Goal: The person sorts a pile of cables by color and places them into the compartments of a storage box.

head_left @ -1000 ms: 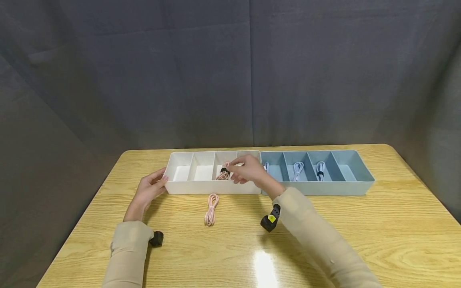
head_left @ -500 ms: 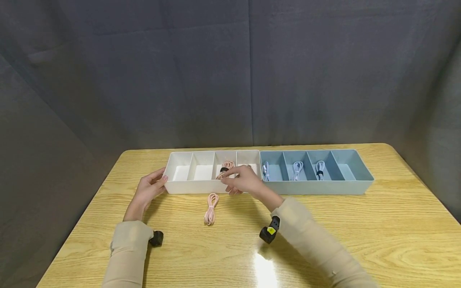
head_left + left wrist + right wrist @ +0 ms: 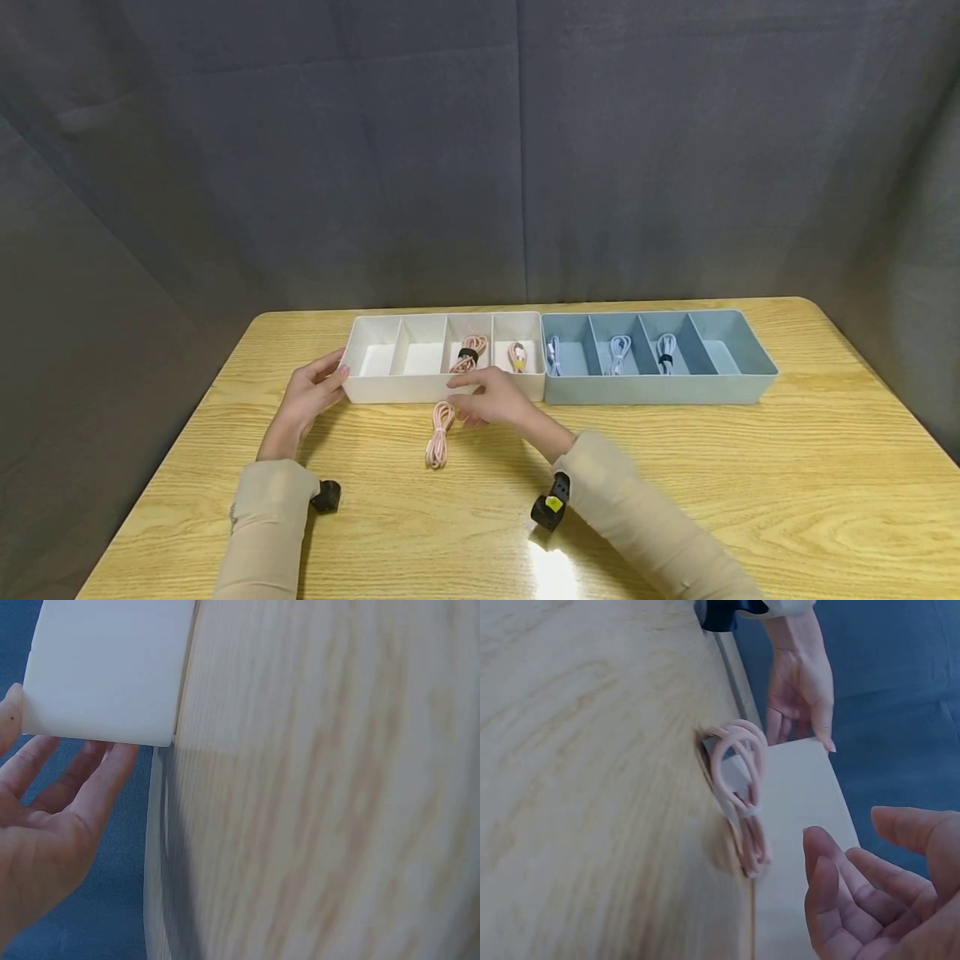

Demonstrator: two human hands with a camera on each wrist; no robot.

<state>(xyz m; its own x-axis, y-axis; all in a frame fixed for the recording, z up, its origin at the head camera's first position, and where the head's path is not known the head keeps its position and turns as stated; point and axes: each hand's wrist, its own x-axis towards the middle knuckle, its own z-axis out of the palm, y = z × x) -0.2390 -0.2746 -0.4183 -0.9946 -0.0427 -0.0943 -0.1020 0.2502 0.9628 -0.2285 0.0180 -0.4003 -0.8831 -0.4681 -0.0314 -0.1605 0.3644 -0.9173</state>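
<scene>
A white divided box (image 3: 420,390) stands toward the back of the table. My left hand (image 3: 309,396) touches its left end, fingers extended against the end wall and thumb at the corner. My right hand (image 3: 487,398) hovers at the box's front wall, fingers spread and holding nothing. Just left of its fingertips, a coiled pink cable (image 3: 438,446) lies on the wood in front of the box. A pink cable (image 3: 475,342) with a black strap sits in the third compartment from the left. In the rightmost compartment is a pink cable (image 3: 516,358) showing a yellow patch.
A blue-grey divided box (image 3: 667,390) adjoins the white one's right end. Pale cables lie in its three left compartments, one cable (image 3: 666,348) black-strapped. A dark curtain (image 3: 480,158) hangs behind the wooden table (image 3: 675,483).
My right hand has drawn back from the strapped cable's compartment toward the front wall and the loose pink cable, uncovering the rightmost compartment. My left hand stays at the box's end.
</scene>
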